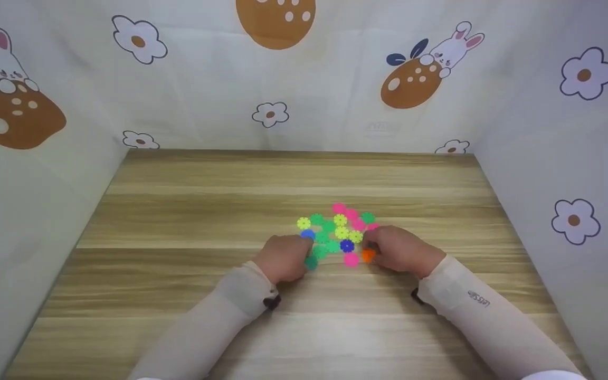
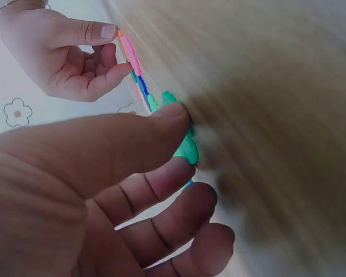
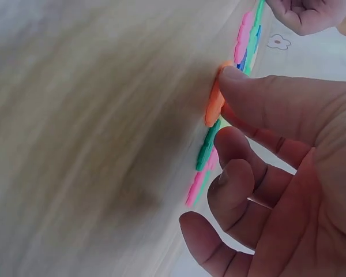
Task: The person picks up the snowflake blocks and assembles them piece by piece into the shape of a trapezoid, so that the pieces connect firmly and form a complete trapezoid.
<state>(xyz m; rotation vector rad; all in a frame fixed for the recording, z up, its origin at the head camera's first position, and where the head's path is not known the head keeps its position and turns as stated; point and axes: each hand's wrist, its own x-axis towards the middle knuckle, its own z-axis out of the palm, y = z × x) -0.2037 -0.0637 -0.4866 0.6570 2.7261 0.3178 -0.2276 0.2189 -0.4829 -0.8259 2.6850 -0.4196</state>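
Near the middle of the table lies a loose cluster of flat, notched plastic snowflake discs in green, pink, yellow and blue. At its left edge my left hand [image 1: 284, 258] pinches a green snowflake disc [image 2: 188, 147] between thumb and index finger, the other fingers loosely bent. On the opposite side, my right hand [image 1: 401, 249] has thumb and index finger on an orange snowflake disc [image 3: 214, 107], pinching it close to the tabletop. Between the hands are a dark blue disc [image 1: 347, 246], a pink disc [image 1: 351, 259] and a yellow disc [image 1: 341, 232]. The left fingers partly cover a blue disc [image 1: 307, 234].
The wood-grain table [image 1: 188, 221] extends around the cluster on all sides. A pale cloth [image 1: 198, 79] printed with rabbits and flowers stands along its back and both sides. A dark green disc [image 3: 207, 147] lies just beside the right fingers.
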